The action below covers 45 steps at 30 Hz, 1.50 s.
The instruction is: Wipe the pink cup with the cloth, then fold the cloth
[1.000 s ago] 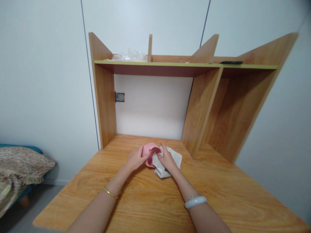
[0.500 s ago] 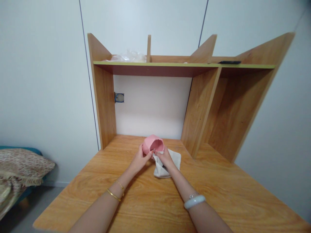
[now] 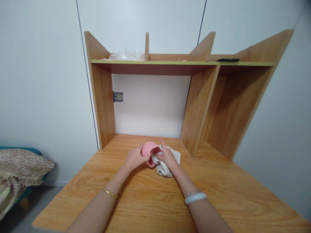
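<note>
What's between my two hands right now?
Head view: a pink cup, held by the left hand, and a white cloth under the right hand, touching the cup.

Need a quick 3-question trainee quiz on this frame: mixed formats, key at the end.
1. True or false: the left hand grips the pink cup.
2. What does the right hand hold against the cup's mouth? A) sponge B) white cloth C) brush
3. Fill in: the crumpled clear plastic lies at the ____ end of the top shelf.
Key: 1 true; 2 B; 3 left.
</note>
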Each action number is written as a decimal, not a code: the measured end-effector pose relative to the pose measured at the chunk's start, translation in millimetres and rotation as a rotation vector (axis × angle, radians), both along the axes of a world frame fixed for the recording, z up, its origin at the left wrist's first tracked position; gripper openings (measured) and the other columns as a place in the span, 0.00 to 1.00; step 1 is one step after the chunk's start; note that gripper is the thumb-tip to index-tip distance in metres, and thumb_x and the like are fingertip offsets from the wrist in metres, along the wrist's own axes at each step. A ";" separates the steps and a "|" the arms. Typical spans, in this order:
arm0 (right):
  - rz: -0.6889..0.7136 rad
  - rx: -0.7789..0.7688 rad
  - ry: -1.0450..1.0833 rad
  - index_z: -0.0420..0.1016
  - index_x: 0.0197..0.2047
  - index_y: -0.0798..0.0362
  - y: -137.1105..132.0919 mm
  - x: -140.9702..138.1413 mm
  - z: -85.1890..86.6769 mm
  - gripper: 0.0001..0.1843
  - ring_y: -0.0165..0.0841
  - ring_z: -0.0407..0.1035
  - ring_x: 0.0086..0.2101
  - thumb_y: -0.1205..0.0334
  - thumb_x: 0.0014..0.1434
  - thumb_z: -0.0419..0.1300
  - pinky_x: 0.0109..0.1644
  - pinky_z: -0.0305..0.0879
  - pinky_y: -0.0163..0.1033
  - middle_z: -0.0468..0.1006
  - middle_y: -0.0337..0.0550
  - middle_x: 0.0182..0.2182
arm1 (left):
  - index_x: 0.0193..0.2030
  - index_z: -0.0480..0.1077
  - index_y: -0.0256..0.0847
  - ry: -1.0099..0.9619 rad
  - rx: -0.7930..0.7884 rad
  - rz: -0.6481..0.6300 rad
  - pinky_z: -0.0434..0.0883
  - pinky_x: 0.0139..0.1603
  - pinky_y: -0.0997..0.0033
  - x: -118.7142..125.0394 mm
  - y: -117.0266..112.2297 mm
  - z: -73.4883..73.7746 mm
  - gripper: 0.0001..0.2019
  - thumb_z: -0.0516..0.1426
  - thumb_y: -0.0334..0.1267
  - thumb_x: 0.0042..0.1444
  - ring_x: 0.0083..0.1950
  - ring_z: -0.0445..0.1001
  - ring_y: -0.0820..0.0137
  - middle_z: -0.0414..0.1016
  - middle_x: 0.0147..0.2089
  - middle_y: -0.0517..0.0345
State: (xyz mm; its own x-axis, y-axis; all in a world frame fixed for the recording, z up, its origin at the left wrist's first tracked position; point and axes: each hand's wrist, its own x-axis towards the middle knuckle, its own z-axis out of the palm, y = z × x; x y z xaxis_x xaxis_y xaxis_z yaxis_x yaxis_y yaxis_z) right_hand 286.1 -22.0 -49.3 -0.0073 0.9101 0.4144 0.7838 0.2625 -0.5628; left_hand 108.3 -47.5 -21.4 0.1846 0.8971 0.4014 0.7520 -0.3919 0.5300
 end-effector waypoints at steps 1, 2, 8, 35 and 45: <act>-0.002 -0.002 -0.027 0.51 0.60 0.54 -0.9 0.5 1.4 0.37 0.36 0.70 0.30 0.65 0.46 0.57 0.31 0.57 0.34 0.75 0.43 0.28 | 0.53 0.66 0.36 -0.001 0.006 0.006 0.66 0.43 0.64 -0.2 -0.9 1.0 0.29 0.56 0.50 0.45 0.42 0.72 0.57 0.75 0.42 0.45; -0.003 -0.002 -0.041 0.51 0.60 0.54 -1.5 0.7 2.3 0.37 0.36 0.69 0.30 0.64 0.47 0.57 0.31 0.57 0.34 0.75 0.43 0.28 | 0.53 0.66 0.36 -0.003 0.010 0.008 0.65 0.44 0.65 -0.3 -1.7 1.7 0.30 0.56 0.50 0.45 0.43 0.72 0.57 0.75 0.42 0.45; 0.036 0.071 0.160 0.53 0.59 0.56 -3.3 -2.2 -2.1 0.32 0.34 0.68 0.30 0.66 0.49 0.53 0.33 0.60 0.34 0.73 0.42 0.29 | 0.53 0.67 0.37 -0.062 -0.021 -0.039 0.65 0.45 0.63 -3.3 2.5 -2.7 0.29 0.55 0.54 0.47 0.44 0.71 0.56 0.74 0.44 0.45; -0.087 0.071 0.052 0.51 0.59 0.57 -5.0 -4.2 7.0 0.35 0.36 0.69 0.29 0.65 0.49 0.56 0.31 0.58 0.34 0.73 0.43 0.26 | 0.50 0.67 0.38 -0.145 -0.057 -0.121 0.68 0.42 0.64 -2.8 6.6 -5.3 0.26 0.59 0.42 0.42 0.42 0.72 0.59 0.75 0.43 0.48; -0.021 0.074 0.103 0.54 0.58 0.54 0.1 6.4 4.7 0.33 0.34 0.67 0.27 0.59 0.49 0.57 0.31 0.59 0.35 0.71 0.37 0.25 | 0.43 0.71 0.34 -0.258 -0.142 -0.115 0.68 0.36 0.74 5.5 10.3 -8.3 0.17 0.53 0.37 0.46 0.37 0.73 0.67 0.76 0.39 0.52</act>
State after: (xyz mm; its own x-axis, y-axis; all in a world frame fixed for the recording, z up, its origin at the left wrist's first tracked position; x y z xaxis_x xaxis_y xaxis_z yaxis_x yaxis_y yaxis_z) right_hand 292.5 -22.0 -44.6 0.0575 0.8763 0.4783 0.7287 0.2907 -0.6201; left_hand 113.8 -37.3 -29.7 0.1966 0.9267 0.3202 0.5408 -0.3749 0.7530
